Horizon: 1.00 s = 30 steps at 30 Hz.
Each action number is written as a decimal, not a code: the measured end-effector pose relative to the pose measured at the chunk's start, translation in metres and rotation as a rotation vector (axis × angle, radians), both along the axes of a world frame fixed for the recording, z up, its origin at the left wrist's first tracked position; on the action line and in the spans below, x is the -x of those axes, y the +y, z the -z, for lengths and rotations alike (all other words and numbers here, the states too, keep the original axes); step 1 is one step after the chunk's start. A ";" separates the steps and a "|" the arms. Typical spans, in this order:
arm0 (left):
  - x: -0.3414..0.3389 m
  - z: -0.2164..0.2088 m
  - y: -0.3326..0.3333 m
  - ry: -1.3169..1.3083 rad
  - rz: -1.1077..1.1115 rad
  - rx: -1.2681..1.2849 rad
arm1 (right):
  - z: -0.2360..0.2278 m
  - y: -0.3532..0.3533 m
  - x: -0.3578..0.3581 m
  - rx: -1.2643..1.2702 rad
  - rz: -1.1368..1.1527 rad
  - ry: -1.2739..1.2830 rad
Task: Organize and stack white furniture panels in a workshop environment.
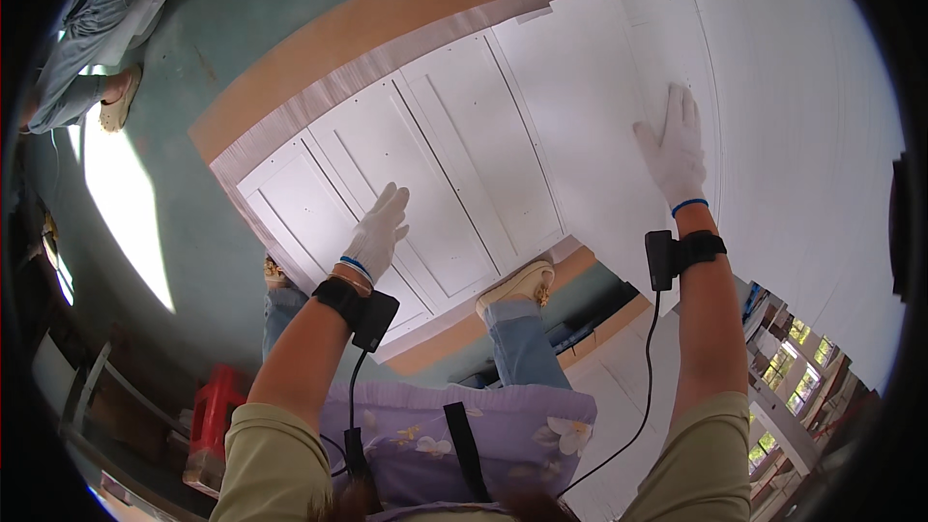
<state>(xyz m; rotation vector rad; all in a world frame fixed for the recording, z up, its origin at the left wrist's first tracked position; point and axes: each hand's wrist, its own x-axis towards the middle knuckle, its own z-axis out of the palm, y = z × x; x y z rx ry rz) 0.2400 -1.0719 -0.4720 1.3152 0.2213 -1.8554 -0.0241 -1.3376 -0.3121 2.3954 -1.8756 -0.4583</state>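
Note:
Both my hands wear white gloves with blue cuffs and a black device strapped at each wrist. My left hand (379, 229) lies flat, fingers together, on a white panelled door leaf (425, 174) that tops a stack of such panels. My right hand (674, 150) rests flat with fingers spread on a taller stack of plain white boards (802, 135) beside it. Neither hand grips anything. My feet in light shoes (517, 285) stand at the near edge of the panel stack.
A brown board (387, 19) lies under the white stack on the green floor. Another person in grey trousers (82, 48) stands at the far left. A red stool (215, 416) sits at lower left. More white boards (619, 396) lie near my legs.

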 end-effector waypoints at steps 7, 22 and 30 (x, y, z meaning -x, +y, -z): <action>0.027 -0.008 -0.069 -0.029 0.110 0.211 | 0.014 -0.008 0.016 0.123 -0.085 -0.086; 0.072 -0.041 -0.285 -0.777 0.384 0.519 | 0.017 0.006 0.001 0.094 0.046 -0.189; 0.101 0.017 -0.312 -0.992 0.460 0.568 | 0.020 0.004 0.000 0.111 -0.043 -0.208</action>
